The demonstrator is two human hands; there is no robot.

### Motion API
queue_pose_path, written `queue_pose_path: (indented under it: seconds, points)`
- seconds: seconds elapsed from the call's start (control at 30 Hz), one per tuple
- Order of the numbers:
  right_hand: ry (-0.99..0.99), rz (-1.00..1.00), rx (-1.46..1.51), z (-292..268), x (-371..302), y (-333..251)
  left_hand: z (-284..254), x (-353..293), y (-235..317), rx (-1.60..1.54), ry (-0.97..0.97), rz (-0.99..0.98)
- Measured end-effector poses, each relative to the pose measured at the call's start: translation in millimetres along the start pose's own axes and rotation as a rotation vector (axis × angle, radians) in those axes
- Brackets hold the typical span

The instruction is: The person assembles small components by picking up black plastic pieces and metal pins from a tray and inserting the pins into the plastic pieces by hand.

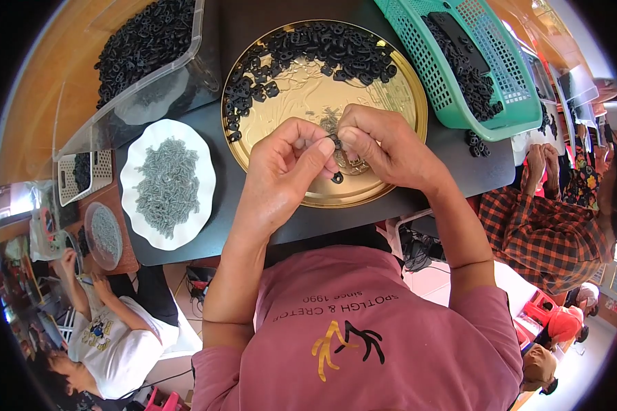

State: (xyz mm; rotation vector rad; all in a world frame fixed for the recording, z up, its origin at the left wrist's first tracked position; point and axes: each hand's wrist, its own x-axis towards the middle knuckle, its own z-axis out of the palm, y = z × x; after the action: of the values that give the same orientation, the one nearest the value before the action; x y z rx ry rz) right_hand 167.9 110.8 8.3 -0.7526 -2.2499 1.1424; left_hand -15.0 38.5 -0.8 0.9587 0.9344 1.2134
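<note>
Head view: both hands meet over the near half of a gold tray on a dark table. Left hand pinches a small black piece between thumb and forefinger, its other fingers curled behind. Right hand has thumb and forefinger closed against the same piece, from the other side; fingertips cover much of it, so whether a pin is held there too I cannot tell. Beneath the hands, loose pins lie on the tray, and a second piece shows just below the fingers. Black parts are heaped along the tray's far side and down its left. Left of the tray stands a white dish of grey pins, with a clear tub of black parts beyond. Right of the tray, a green basket holds more.
</note>
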Motion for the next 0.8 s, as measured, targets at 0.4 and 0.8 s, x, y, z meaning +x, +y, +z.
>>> queue_pose_path:
  seconds: [0.4, 0.8]
  points:
    - [0.015, -0.018, -0.019, -2.1, 2.6, -3.7, -1.7, 1.1, 2.3, 0.003, 0.008, -0.016]
    - [-0.015, -0.008, -0.043, -0.2, 3.1, -8.4, -0.3, -1.9, 6.2, 0.022, -0.003, 0.005]
